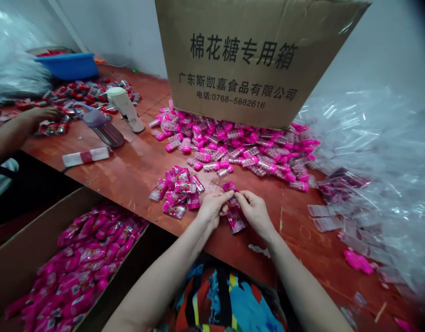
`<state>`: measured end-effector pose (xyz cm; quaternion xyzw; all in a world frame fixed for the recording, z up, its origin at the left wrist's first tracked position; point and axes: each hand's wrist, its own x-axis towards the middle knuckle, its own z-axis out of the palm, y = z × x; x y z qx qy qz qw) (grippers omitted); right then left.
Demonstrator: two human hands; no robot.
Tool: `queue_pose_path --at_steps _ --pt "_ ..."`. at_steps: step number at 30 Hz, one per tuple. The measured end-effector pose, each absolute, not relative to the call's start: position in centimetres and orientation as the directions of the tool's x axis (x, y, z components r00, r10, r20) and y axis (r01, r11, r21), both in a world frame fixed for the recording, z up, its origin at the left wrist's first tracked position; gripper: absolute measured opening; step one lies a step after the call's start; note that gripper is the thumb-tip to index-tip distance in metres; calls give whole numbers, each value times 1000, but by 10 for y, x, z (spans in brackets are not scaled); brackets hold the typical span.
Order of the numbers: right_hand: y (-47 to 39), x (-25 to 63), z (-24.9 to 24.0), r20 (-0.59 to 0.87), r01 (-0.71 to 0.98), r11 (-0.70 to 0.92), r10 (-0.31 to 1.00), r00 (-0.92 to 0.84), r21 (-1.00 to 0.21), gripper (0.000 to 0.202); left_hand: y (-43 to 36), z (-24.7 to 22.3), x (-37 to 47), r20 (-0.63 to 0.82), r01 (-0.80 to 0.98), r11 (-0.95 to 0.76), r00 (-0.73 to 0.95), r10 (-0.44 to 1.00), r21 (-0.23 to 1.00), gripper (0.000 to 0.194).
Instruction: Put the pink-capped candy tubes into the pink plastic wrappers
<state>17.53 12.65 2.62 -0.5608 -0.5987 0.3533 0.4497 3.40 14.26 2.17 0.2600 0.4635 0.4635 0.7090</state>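
In the head view my left hand [211,208] and my right hand [254,213] meet over the table, thumbs and fingertips pinched close together. Between them is a pink printed wrapper [236,220], its lower part hanging below my fingers and more pink showing above them. The fingers hide its middle, so I cannot tell whether it is one piece or several. Left of my left hand lies a small pile of pink printed wrappers [180,186]. Beyond both hands spreads a heap of clear, candy-filled tubes with pink caps [233,150].
A large cardboard box [229,60] stands behind the tubes. Clear plastic bags [381,175] cover the right side. An open carton [129,258] of pink packets sits low left. A bottle [126,109], a blue basin [72,67] and another person's hand [43,115] are at left.
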Motion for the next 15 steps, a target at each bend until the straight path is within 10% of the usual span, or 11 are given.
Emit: queue_pose_path --at_steps 6,15 --pt "169 181 29 121 512 229 964 -236 -828 46 152 22 7 -376 -447 399 144 915 800 37" --pt "251 143 24 80 823 -33 992 95 -567 75 145 10 12 -421 -480 385 35 907 789 53"
